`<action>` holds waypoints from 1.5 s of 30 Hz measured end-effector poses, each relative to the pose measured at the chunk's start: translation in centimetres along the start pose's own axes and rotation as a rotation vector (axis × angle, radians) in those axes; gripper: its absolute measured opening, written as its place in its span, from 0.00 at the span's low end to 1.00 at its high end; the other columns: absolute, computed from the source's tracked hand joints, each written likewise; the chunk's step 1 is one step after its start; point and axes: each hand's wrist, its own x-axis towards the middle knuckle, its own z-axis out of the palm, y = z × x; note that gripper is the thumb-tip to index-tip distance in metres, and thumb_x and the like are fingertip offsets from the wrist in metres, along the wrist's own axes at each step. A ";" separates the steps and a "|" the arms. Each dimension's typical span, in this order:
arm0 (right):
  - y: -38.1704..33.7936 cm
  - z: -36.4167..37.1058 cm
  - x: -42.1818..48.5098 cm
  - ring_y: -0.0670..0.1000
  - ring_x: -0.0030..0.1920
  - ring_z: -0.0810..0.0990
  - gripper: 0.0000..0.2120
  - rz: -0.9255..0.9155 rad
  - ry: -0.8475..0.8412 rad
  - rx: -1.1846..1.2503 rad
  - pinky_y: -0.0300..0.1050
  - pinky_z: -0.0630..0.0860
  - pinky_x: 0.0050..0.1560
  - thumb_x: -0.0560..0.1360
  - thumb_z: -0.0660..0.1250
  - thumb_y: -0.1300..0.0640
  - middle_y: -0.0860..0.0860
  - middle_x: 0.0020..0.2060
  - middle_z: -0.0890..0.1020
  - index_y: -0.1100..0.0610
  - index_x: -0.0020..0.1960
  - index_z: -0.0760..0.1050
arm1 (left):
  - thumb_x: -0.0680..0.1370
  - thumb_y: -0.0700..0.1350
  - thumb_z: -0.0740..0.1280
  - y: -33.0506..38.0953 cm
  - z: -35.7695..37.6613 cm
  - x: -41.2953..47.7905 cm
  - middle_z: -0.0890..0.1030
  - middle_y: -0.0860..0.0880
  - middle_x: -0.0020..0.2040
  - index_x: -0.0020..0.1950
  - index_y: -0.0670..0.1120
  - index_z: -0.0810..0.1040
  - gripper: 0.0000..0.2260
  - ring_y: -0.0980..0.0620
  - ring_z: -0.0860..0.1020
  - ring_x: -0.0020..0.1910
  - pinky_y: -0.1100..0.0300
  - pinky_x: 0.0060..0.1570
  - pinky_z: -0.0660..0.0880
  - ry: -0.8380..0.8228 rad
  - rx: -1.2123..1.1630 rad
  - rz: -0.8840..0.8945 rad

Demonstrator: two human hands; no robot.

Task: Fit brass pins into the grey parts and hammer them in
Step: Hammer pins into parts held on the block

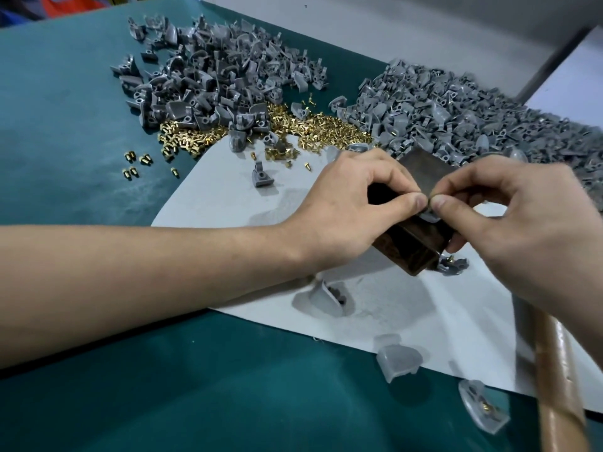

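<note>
Brass supply: a loose heap of small golden brass pins (326, 128) is lying at the far side of the green mat (81, 125), between two piles of grey moulded plastic parts (222, 70).
Anvil: a dark, worn rectangular metal block (408, 246) is sitting on a pale sheet (228, 197) in front of you.
Left hand: your left hand (352, 203) is pinching thumb against forefinger over the block, seemingly steadying one grey part (430, 217) resting on its top; your other fingers are curling loosely.
Right hand: your right hand (509, 216) is pinching just beside the left thumb, apparently on a single brass pin (429, 205); your fingertips are hiding most of it.
Step in hand: you are probably seating the pin in the part's hole.
Next move: you are likely needing to stand the pin straight, free your right hand and reach for the wooden-handled hammer (554, 370) lying under your right wrist.
Done pieces: grey parts already carrying pins (483, 406) are lying near you.
</note>
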 end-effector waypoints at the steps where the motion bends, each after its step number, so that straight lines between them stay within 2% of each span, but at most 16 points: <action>1: 0.1 0.1 -0.1 0.45 0.29 0.80 0.03 -0.011 0.011 -0.002 0.35 0.75 0.34 0.69 0.67 0.55 0.47 0.30 0.79 0.49 0.37 0.77 | 0.74 0.43 0.72 0.0 0.0 0.0 0.79 0.57 0.44 0.42 0.48 0.83 0.02 0.55 0.73 0.53 0.63 0.56 0.67 -0.003 0.000 -0.002; 4: 0.5 0.2 -0.3 0.48 0.30 0.80 0.07 -0.020 0.032 0.071 0.31 0.75 0.33 0.71 0.70 0.61 0.50 0.32 0.80 0.50 0.37 0.78 | 0.74 0.43 0.72 0.1 0.0 -0.1 0.79 0.57 0.45 0.41 0.49 0.82 0.02 0.54 0.73 0.54 0.62 0.57 0.67 -0.012 -0.017 -0.010; 7: 0.8 0.0 -0.3 0.51 0.27 0.79 0.07 0.031 0.004 0.266 0.42 0.79 0.33 0.71 0.70 0.64 0.54 0.30 0.82 0.53 0.38 0.81 | 0.74 0.43 0.72 0.1 0.0 -0.1 0.79 0.57 0.44 0.41 0.49 0.82 0.03 0.54 0.73 0.54 0.61 0.57 0.67 -0.011 -0.033 -0.024; 10: 1.2 -0.3 -0.1 0.52 0.28 0.79 0.07 0.108 -0.029 0.426 0.42 0.81 0.32 0.71 0.70 0.64 0.56 0.33 0.83 0.55 0.38 0.83 | 0.74 0.45 0.72 0.1 0.1 0.0 0.80 0.56 0.45 0.41 0.49 0.82 0.02 0.54 0.72 0.54 0.62 0.56 0.67 -0.018 -0.044 -0.041; 12: 1.2 -0.3 0.0 0.52 0.28 0.79 0.07 0.109 -0.050 0.406 0.41 0.80 0.32 0.71 0.70 0.65 0.56 0.33 0.82 0.54 0.39 0.82 | 0.74 0.45 0.72 0.0 0.1 0.0 0.80 0.56 0.45 0.41 0.49 0.83 0.02 0.55 0.72 0.54 0.63 0.56 0.67 -0.016 -0.054 -0.040; 16: 0.8 -0.7 0.5 0.50 0.26 0.78 0.05 0.163 -0.101 0.474 0.38 0.78 0.29 0.69 0.70 0.66 0.61 0.30 0.80 0.60 0.36 0.81 | 0.74 0.45 0.72 -0.2 0.1 0.1 0.80 0.56 0.45 0.41 0.50 0.82 0.03 0.54 0.73 0.54 0.62 0.57 0.67 -0.014 -0.035 -0.014; 21: 0.5 -0.9 1.0 0.47 0.23 0.76 0.06 0.215 -0.125 0.474 0.33 0.75 0.26 0.69 0.70 0.67 0.54 0.25 0.78 0.61 0.34 0.80 | 0.74 0.45 0.73 -0.2 0.1 0.2 0.80 0.57 0.44 0.39 0.52 0.81 0.05 0.54 0.73 0.54 0.64 0.57 0.66 -0.012 -0.041 -0.024; 27: 0.8 -0.1 0.7 0.48 0.25 0.74 0.09 0.252 -0.020 0.477 0.37 0.76 0.26 0.70 0.70 0.68 0.57 0.26 0.77 0.61 0.33 0.80 | 0.74 0.45 0.72 -0.2 0.1 0.2 0.80 0.57 0.46 0.40 0.52 0.82 0.03 0.56 0.72 0.55 0.63 0.58 0.67 -0.029 -0.062 -0.046; 30: 1.0 0.1 0.4 0.48 0.27 0.74 0.12 0.285 0.047 0.555 0.36 0.75 0.25 0.71 0.69 0.69 0.53 0.25 0.77 0.59 0.30 0.80 | 0.74 0.45 0.72 -0.3 0.1 0.2 0.81 0.56 0.46 0.40 0.51 0.82 0.03 0.55 0.72 0.55 0.61 0.58 0.67 -0.027 -0.062 -0.050; 35: 0.9 0.3 -0.2 0.46 0.26 0.74 0.10 0.256 0.053 0.577 0.36 0.76 0.28 0.70 0.71 0.65 0.51 0.26 0.78 0.54 0.33 0.82 | 0.74 0.45 0.72 -0.3 0.2 0.2 0.81 0.55 0.46 0.38 0.53 0.80 0.06 0.55 0.72 0.55 0.60 0.59 0.67 -0.019 -0.074 -0.051; 38: 0.8 0.2 0.0 0.47 0.25 0.74 0.09 0.284 0.040 0.566 0.36 0.76 0.27 0.69 0.71 0.66 0.52 0.25 0.77 0.56 0.32 0.82 | 0.74 0.45 0.72 -0.3 0.2 0.2 0.81 0.56 0.46 0.39 0.51 0.81 0.05 0.56 0.72 0.55 0.63 0.58 0.67 -0.019 -0.081 -0.060; 42: 0.3 0.0 0.2 0.46 0.26 0.74 0.09 0.306 0.021 0.558 0.36 0.76 0.27 0.69 0.71 0.67 0.59 0.30 0.78 0.58 0.32 0.80 | 0.74 0.45 0.72 -0.2 0.1 0.2 0.81 0.56 0.45 0.40 0.48 0.83 0.04 0.57 0.72 0.54 0.67 0.55 0.66 -0.015 -0.102 -0.082; 45: 0.0 0.0 0.2 0.45 0.27 0.74 0.07 0.318 0.016 0.576 0.35 0.76 0.26 0.69 0.71 0.68 0.58 0.31 0.78 0.59 0.33 0.80 | 0.74 0.45 0.72 -0.2 0.1 0.1 0.81 0.56 0.45 0.40 0.47 0.83 0.04 0.57 0.72 0.54 0.68 0.55 0.66 -0.018 -0.109 -0.092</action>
